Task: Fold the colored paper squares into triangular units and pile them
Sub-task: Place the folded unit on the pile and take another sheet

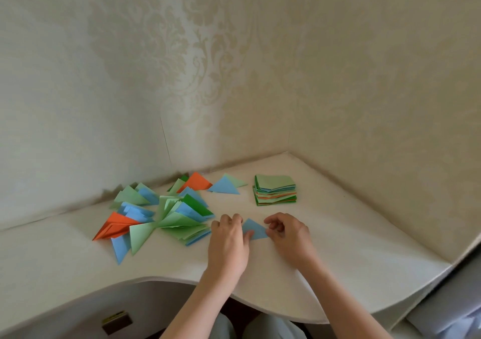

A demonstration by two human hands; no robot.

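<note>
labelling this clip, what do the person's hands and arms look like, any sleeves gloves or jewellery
Both the left hand and the right hand are bare: no gloves, no visible rings or watch. Both forearms are uncovered as far as the frame shows, with no sleeve in view.

We see a blue triangle (254,230) held between our hands, lying on a cream-white desk (325,255). The stack (275,189) of squares shows a light green top sheet, with blue, orange and dark green edges layered below. The pile (161,212) of folded units mixes light green, dark green, blue and orange; one orange triangle (196,181) lies at its far side and another orange unit (114,228) at its left. A blue and light green pair (227,183) sits apart. The wall (234,65) is pale beige with a tone-on-tone damask pattern.
</note>
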